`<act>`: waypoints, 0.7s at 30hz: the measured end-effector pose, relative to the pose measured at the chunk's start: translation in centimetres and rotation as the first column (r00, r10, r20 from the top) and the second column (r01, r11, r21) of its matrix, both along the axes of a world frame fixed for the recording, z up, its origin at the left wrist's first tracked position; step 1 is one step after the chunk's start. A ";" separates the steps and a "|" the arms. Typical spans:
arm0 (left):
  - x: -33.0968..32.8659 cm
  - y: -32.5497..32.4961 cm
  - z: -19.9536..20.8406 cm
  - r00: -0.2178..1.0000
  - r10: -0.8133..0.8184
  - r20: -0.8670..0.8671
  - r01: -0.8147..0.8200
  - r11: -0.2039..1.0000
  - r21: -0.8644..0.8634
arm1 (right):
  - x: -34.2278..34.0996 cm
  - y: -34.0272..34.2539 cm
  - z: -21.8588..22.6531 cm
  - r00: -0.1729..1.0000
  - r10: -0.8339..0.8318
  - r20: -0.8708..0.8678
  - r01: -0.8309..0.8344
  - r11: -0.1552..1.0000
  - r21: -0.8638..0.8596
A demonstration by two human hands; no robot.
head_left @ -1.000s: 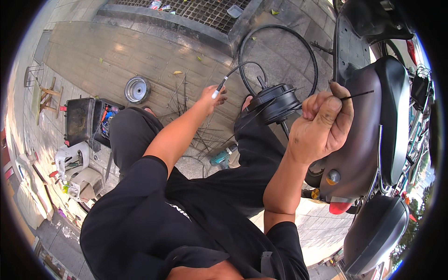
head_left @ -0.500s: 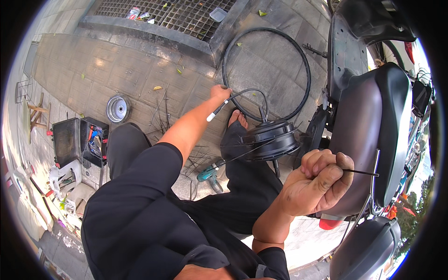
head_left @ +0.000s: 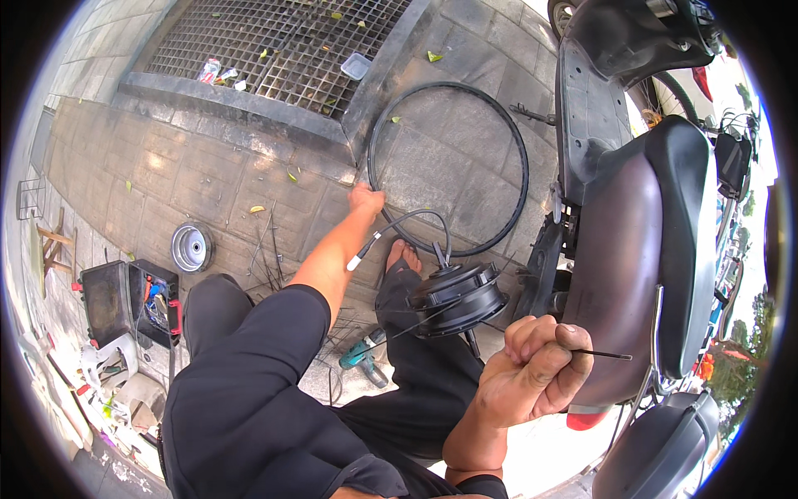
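My left hand (head_left: 366, 200) is closed at the left edge of a large black wheel rim (head_left: 527, 170) lying on the paving; its fingertips are partly hidden. My right hand (head_left: 536, 366) is raised at the lower right, pinching a thin dark spoke (head_left: 607, 354) between thumb and forefinger, its tip pointing right. Between my legs stands a black hub motor (head_left: 455, 301) with thin spokes sticking out. Its cable (head_left: 424, 214) arches up from the axle and ends in a white-tipped connector (head_left: 355, 263) beside my left forearm.
A dark scooter (head_left: 619, 249) stands close on the right. A teal power drill (head_left: 362, 356) and loose spokes (head_left: 270, 258) lie on the ground. To the left are a silver wheel hub (head_left: 191, 247) and an open toolbox (head_left: 154, 301). A floor grate (head_left: 274, 50) lies ahead.
The whole view has shifted, so most things sit lower and further left. My right hand has come down and left with the spoke still pinched. The left hand stays at the rim.
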State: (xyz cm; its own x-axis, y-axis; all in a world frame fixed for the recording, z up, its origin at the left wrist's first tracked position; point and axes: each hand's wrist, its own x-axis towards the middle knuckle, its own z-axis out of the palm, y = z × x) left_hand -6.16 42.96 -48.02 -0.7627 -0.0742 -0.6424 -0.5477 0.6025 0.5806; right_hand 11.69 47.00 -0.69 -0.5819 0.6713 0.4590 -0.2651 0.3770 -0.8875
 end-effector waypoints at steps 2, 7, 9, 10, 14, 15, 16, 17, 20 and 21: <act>-0.1 0.2 2.8 0.998 0.048 -0.049 -0.039 0.985 0.166 | 0.2 -0.1 -0.3 1.000 -0.016 -0.006 0.016 1.000 -0.011; -2.2 -0.3 10.0 0.980 0.051 -0.193 0.046 0.885 0.463 | -0.4 -0.5 0.5 0.999 -0.026 -0.032 0.025 0.999 -0.021; -3.9 -1.0 10.7 0.958 0.154 -0.240 0.045 0.750 0.660 | -1.1 -1.2 1.1 0.998 -0.005 -0.066 0.003 1.000 -0.028; -4.4 -1.0 13.1 0.966 0.146 -0.212 0.045 0.714 0.699 | -1.2 -1.3 1.0 0.996 -0.063 -0.057 0.063 0.998 -0.006; -5.1 -3.1 24.9 0.985 0.071 -0.159 0.083 0.612 0.787 | -1.0 -1.1 1.2 0.992 -0.120 -0.048 0.123 0.991 0.053; -5.2 -3.9 27.3 0.984 0.064 -0.168 0.096 0.604 0.791 | -1.0 -1.2 1.2 0.991 -0.122 -0.052 0.125 0.991 0.052; -5.5 -5.5 29.5 0.980 0.077 -0.183 0.101 0.601 0.793 | -1.3 -1.5 1.5 0.993 -0.104 -0.062 0.107 0.993 0.047; -5.8 -7.3 30.6 0.982 0.027 -0.187 0.140 0.557 0.818 | -1.2 -1.8 1.5 0.994 -0.093 -0.051 0.095 0.994 0.055; -5.1 -11.5 35.2 0.973 0.012 -0.231 0.195 0.498 0.845 | -2.0 -2.0 1.8 0.993 -0.089 -0.078 0.094 0.993 0.066; -4.0 -12.5 36.3 0.962 -0.008 -0.273 0.242 0.489 0.838 | -1.8 -2.1 1.9 0.993 -0.093 -0.072 0.098 0.993 0.070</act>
State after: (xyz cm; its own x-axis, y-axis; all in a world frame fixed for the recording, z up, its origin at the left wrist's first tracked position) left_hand -10.18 30.49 -11.68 -0.8330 0.5302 -0.1579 -0.3079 -0.2071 0.9286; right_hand 9.92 44.86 1.22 -0.4824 0.6853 0.5456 -0.2843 0.4666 -0.8375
